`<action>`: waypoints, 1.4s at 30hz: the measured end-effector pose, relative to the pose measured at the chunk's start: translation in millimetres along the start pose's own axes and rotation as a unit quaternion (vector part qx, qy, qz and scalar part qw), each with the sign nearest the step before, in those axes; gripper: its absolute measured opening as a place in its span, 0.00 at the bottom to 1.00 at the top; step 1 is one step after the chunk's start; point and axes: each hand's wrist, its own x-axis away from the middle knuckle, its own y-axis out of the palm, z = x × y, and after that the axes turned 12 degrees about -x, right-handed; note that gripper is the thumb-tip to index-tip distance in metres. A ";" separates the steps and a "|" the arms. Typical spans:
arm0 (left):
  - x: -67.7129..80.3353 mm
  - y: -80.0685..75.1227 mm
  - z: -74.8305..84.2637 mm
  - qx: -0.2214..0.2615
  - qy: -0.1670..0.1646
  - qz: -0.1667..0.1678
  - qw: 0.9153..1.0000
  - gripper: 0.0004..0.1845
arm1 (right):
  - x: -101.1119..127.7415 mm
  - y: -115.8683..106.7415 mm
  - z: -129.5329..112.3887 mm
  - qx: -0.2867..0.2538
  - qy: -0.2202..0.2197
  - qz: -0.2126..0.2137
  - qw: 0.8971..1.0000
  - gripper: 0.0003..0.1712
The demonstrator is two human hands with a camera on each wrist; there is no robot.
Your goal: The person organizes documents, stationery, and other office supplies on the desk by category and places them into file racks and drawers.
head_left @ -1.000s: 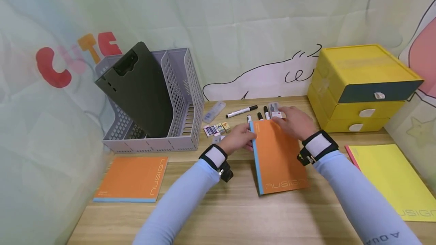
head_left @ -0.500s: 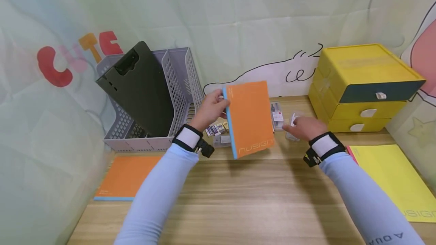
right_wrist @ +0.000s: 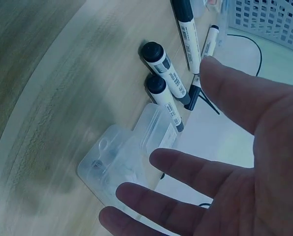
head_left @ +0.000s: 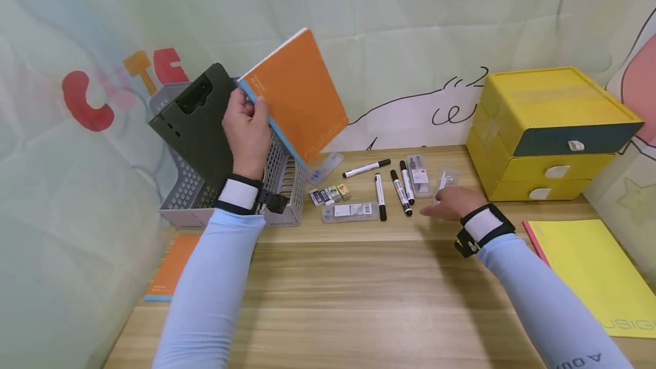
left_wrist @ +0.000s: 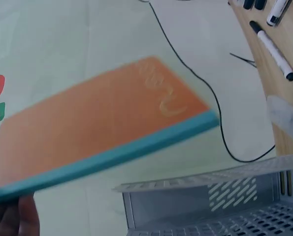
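An orange notebook [head_left: 299,93] with a blue spine hangs in the air, tilted, above the right part of the grey file holder [head_left: 287,181]. My left hand [head_left: 247,135] grips it by the spine near one end; in the left wrist view its far corner points over the holder's compartment. My right hand [head_left: 453,204] is over the table at the right, fingers spread and relaxed, holding nothing. Below its fingers lies a clear plastic case [right_wrist: 112,162], beside a second clear case [head_left: 420,175] with a white label. Several black-capped markers [right_wrist: 161,64] lie close by.
A black clipboard [head_left: 197,124] leans in the file holder's left part. Small eraser boxes [head_left: 328,193] and another clear case [head_left: 351,212] lie beside the holder. A yellow drawer box [head_left: 553,130] stands back right, a yellow notebook [head_left: 594,272] before it. Another orange notebook [head_left: 171,266] lies front left.
My left hand has lifted the orange notebook off the table and carried it left and up to the file holder, tilting it. My right hand has let go of it and moved right.
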 end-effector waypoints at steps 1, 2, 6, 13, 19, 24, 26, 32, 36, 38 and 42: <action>-1.5 -2.8 -0.6 -0.001 -0.003 0.028 1.000 0.12 | 0.2 0.2 0.1 0.001 0.000 0.001 1.000 0.39; -3.6 -5.2 -1.8 -0.003 -0.002 0.058 0.998 0.11 | -0.3 0.6 0.5 0.002 0.000 0.002 1.000 0.39; -10.1 -14.7 -3.0 0.021 -0.014 0.150 0.988 0.11 | -1.3 1.9 1.8 0.001 0.002 0.004 1.000 0.40; -10.9 -31.8 15.7 0.089 -0.038 0.237 0.967 0.09 | -1.5 2.2 4.3 -0.011 0.007 0.007 1.000 0.41; -14.7 -35.1 -3.3 0.064 -0.055 0.244 0.966 0.10 | -2.0 3.3 4.9 -0.010 0.009 0.012 1.000 0.42; -14.5 -28.1 -33.3 -0.018 -0.066 0.219 0.973 0.11 | -2.7 4.6 2.3 -0.016 0.020 0.018 1.000 0.42; -11.9 -23.6 -42.0 -0.067 -0.072 0.204 0.974 0.13 | -2.5 4.8 1.2 -0.018 0.026 0.018 0.999 0.42; 0.1 -6.2 -66.8 -0.182 -0.081 0.162 0.967 0.16 | -3.1 4.0 2.6 -0.017 0.026 0.017 0.999 0.41; 8.1 1.9 -80.2 -0.210 -0.098 0.123 0.965 0.17 | -3.9 3.8 4.0 -0.018 0.033 0.012 0.999 0.42; 10.9 6.5 -85.3 -0.215 -0.105 0.111 0.965 0.17 | -4.1 4.0 4.9 -0.019 0.036 0.011 0.999 0.42; 16.9 14.7 -96.7 -0.212 -0.118 0.090 0.966 0.17 | -3.8 3.7 6.2 -0.019 0.033 0.018 0.999 0.41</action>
